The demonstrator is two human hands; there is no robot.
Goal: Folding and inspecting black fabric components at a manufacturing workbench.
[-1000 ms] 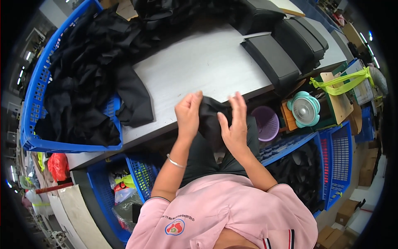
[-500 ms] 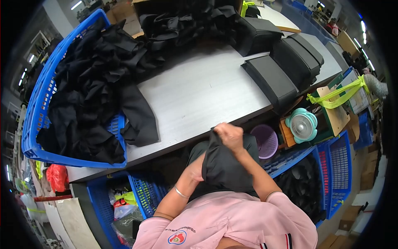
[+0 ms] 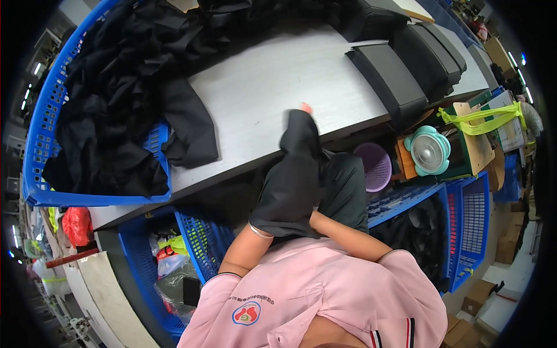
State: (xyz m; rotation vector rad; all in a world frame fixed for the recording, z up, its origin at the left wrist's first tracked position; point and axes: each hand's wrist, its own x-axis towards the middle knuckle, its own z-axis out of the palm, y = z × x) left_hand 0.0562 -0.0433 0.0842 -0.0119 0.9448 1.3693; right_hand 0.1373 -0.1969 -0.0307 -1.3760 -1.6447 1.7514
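A tube-shaped piece of black cloth [image 3: 290, 185] is pulled over my left forearm and stretches forward to the near edge of the table. Pink fingertips, seemingly of my left hand [image 3: 306, 108], poke out at its far end. The cloth covers the rest of that hand. My right hand [image 3: 315, 216] is at the cloth's near end, close to my lap. Its fingers are hidden behind the cloth, so their grip does not show.
On the grey-white table [image 3: 261, 98] stands a blue basket [image 3: 98, 198] heaped with black cloth pieces [image 3: 116, 110]. Folded black stacks [image 3: 394, 75] lie at the right. A purple bin [image 3: 374, 168], a teal fan [image 3: 428, 151] and a blue crate [image 3: 470, 226] are right of my legs.
The cloth was bunched between both hands over my lap. Now it is drawn along my left arm, reaching forward, and my right hand has come back toward my body. The view has tilted down.
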